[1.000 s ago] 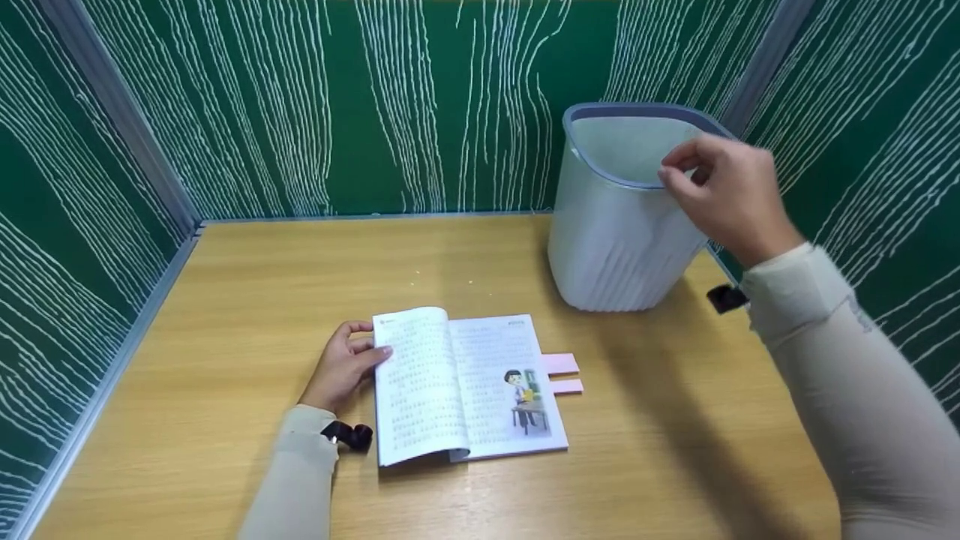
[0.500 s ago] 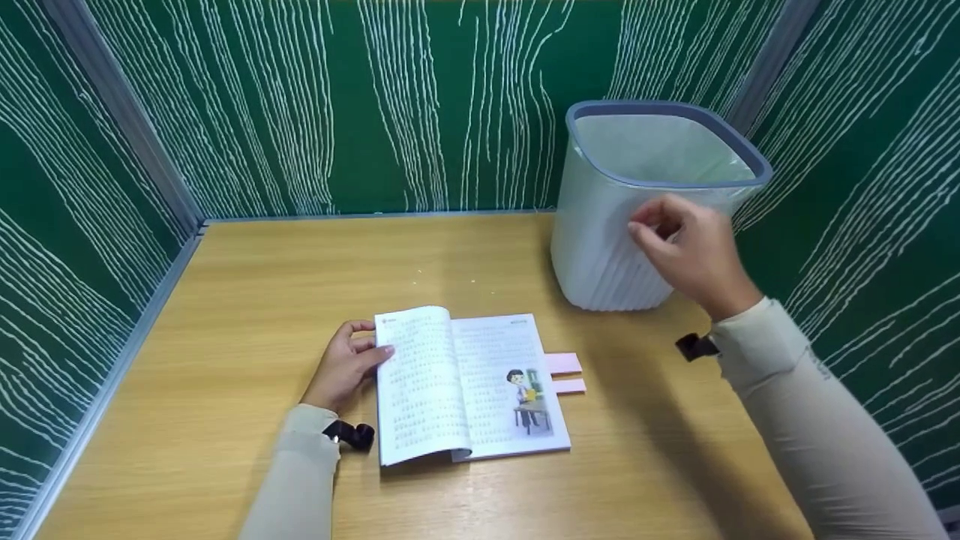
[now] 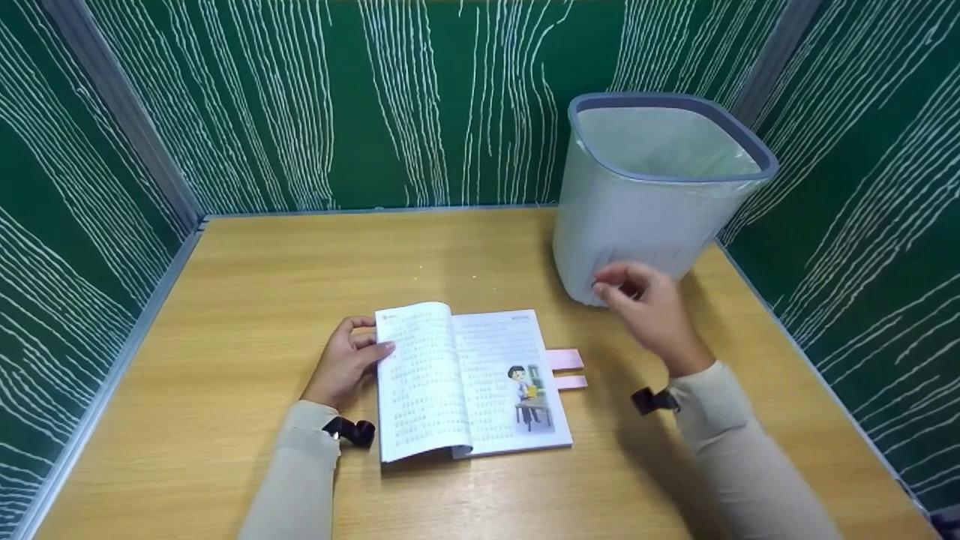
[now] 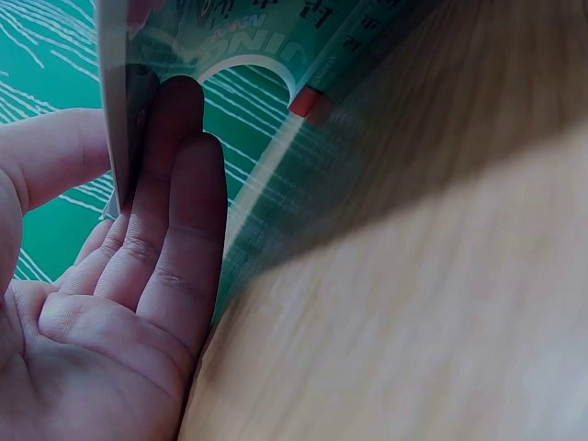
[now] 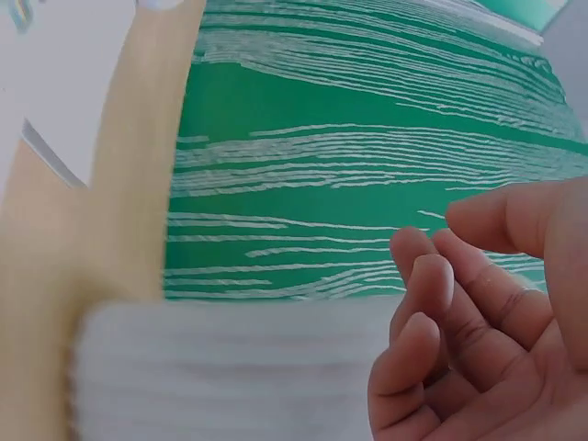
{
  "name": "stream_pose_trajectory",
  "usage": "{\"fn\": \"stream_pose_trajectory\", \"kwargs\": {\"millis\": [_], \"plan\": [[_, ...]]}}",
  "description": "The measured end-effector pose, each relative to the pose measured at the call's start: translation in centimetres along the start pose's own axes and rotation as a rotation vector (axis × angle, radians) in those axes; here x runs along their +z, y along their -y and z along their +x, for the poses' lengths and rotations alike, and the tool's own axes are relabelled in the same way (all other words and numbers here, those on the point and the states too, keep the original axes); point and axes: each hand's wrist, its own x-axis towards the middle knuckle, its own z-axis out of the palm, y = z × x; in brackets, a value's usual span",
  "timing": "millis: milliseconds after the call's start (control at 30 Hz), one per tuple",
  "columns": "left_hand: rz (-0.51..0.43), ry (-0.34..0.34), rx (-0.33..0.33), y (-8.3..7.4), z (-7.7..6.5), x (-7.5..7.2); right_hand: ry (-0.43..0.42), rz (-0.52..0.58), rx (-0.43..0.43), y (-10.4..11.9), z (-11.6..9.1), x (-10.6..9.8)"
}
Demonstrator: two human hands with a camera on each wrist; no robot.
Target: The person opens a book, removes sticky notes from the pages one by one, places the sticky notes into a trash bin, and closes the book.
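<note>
An open book [image 3: 416, 375] lies on the table with printed text and, on its right page, a drawing of a child at a desk. My left hand [image 3: 345, 360] grips its left edge, thumb on the page and fingers under the cover. From below, the left wrist view shows the raised green cover [image 4: 266, 37] between thumb and fingers. Two pink paper tabs [image 3: 564, 360] stick out from the book's right edge. My right hand [image 3: 649, 315] hovers in front of the bin, right of the book, fingers loosely curled; the right wrist view shows nothing between thumb and fingertips.
A white ribbed trash bin [image 3: 630, 217] with a grey rim and a clear liner stands at the back right of the wooden table [image 3: 285, 262]. Several tiny white specks [image 3: 474, 277] lie behind the book. Green walls [image 3: 255, 90] with white lines enclose the back and sides.
My right hand has come down from the bin's rim, toward me and to the left, in front of the bin. The left hand and the book have stayed in place.
</note>
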Motion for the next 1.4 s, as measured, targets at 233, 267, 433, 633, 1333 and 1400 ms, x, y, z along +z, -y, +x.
{"fn": "stream_pose_trajectory", "kwargs": {"millis": [233, 267, 433, 633, 1333, 1400], "plan": [[-0.002, 0.012, 0.009, -0.1, 0.2, 0.3, 0.066, 0.118, 0.134, -3.1, -2.1, 2.5], [0.001, 0.012, 0.01, -0.1, 0.2, 0.3, 0.07, 0.137, 0.146, -3.4, -2.3, 2.8], [-0.007, 0.011, 0.008, -0.2, 0.2, 0.4, 0.111, 0.245, 0.201, -5.1, -2.9, 4.4], [-0.003, -0.001, -0.004, -0.3, 0.2, 0.3, 0.237, 0.364, 0.427, -7.4, -3.2, 5.7], [0.001, -0.003, -0.01, 0.1, 0.2, 0.0, 0.33, 0.471, 0.442, -8.9, -4.3, 6.7], [-0.005, 0.001, -0.008, 0.2, 0.2, 0.0, 0.333, 0.478, 0.435, -8.9, -4.3, 6.7]]}}
